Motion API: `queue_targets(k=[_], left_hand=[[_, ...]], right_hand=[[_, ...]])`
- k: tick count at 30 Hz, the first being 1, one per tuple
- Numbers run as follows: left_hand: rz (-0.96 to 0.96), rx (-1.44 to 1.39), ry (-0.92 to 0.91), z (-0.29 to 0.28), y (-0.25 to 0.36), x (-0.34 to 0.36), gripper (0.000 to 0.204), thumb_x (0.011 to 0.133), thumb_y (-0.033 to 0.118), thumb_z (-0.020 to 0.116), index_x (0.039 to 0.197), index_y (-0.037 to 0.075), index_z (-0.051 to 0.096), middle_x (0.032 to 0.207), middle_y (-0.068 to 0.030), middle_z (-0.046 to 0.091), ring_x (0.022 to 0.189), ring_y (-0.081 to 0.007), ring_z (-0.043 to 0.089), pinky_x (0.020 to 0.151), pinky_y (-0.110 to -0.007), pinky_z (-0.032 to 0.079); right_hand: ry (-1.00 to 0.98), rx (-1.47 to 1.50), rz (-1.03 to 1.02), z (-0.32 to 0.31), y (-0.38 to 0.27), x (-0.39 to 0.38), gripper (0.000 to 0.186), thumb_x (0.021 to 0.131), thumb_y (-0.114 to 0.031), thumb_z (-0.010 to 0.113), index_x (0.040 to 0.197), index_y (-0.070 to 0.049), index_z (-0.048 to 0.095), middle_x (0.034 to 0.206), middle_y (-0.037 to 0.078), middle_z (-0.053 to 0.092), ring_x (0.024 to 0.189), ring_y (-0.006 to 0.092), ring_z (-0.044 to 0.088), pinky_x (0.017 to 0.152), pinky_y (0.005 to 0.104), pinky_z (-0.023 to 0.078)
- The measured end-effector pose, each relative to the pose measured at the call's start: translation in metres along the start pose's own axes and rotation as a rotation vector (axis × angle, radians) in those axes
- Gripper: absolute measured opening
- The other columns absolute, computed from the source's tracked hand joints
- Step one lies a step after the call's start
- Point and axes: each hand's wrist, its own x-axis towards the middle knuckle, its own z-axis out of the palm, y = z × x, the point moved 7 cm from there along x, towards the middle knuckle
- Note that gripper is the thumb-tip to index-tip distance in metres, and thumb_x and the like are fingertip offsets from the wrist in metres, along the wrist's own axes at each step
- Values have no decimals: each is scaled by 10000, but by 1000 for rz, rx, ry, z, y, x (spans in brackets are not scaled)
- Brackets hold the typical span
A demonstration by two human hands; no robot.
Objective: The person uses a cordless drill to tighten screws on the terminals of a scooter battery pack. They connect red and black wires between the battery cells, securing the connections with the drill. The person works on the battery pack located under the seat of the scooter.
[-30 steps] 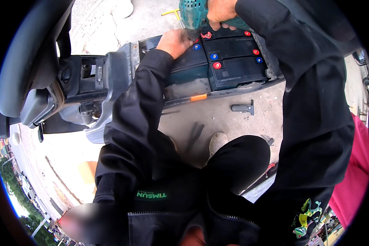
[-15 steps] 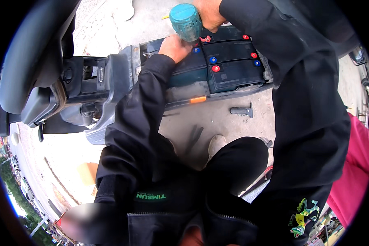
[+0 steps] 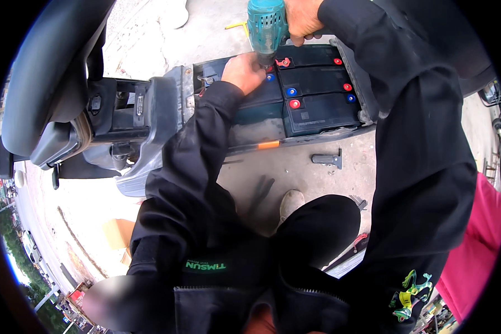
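Teal plastic power drill with a dark chuck (image 3: 266,25), at twelve o'clock in the view, standing nose-down over black box-shaped batteries (image 3: 324,114) with round red and blue terminals (image 3: 295,104). Held from its three o'clock side by the bare right hand (image 3: 304,21), with fingers curled around a partly hidden handle. At the chuck's eight o'clock, the bare left hand (image 3: 244,72), with fingertips drawn narrow right beside the nose; cannot tell whether pinching anything. Looks fairly heavy, stiff and hard-cased, hardly fragile; perhaps slick on the smooth upper casing, so best taken by the handle, with any steadying touch kept clear of the chuck. Shows no readable marking from this angle. Near seven o'clock, green lettering, upside down, on the black cloth jacket (image 3: 175,161); between four and five o'clock, a green-and-yellow frog-like figure (image 3: 411,298). On the nearest battery, pale print too small to read. Also around: at the drill's nine o'clock, a thin yellow-handled tool (image 3: 236,25); at the chuck's three o'clock, a red lug-shaped piece (image 3: 284,62); on the ground toward three o'clock, a dark ribbed peg-like part (image 3: 327,160).
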Motion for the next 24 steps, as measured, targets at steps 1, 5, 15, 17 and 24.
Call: queue_targets(k=[1, 5, 15, 17, 24], left_hand=[[-5, -4, 6, -2, -2, -2, 251, 733, 215, 711, 821, -7, 633, 696, -137, 656, 678, -303, 661, 672, -392, 511], [-19, -12, 25, -4, -5, -6, 242, 732, 219, 710, 794, -9, 653, 688, -157, 658, 678, -330, 663, 674, -404, 513], [14, -292, -11, -15, 11, -8, 399, 778, 300, 742, 1014, -12, 658, 858, -187, 686, 825, -326, 679, 793, -402, 526], [192, -565, 164, -22, 2, -5, 608, 767, 393, 799, 1173, -20, 613, 941, -206, 703, 899, -296, 687, 851, -384, 520], [104, -359, 70, -45, 20, -5, 683, 747, 459, 793, 1184, -33, 609, 956, -237, 706, 906, -342, 700, 835, -403, 524]], right_hand=[[50, 47, -15, -5, 0, 0, 322, 663, -224, 750, 944, -68, 752, 918, 164, 725, 853, 305, 680, 754, 430, 525], [277, -143, -179, -8, -11, 5, 349, 632, -224, 791, 940, -65, 754, 918, 167, 725, 865, 315, 691, 751, 423, 537], [106, -244, -110, -13, -20, 14, 423, 672, -245, 803, 1056, -81, 736, 1049, 172, 713, 1001, 322, 667, 841, 430, 522], [104, -216, -191, -16, -28, 11, 417, 676, -243, 800, 1057, -85, 736, 1048, 170, 714, 999, 325, 667, 843, 432, 522], [170, -134, -112, -16, -32, 1, 197, 667, -112, 783, 800, 6, 697, 712, 102, 678, 562, 216, 642, 591, 382, 512]])
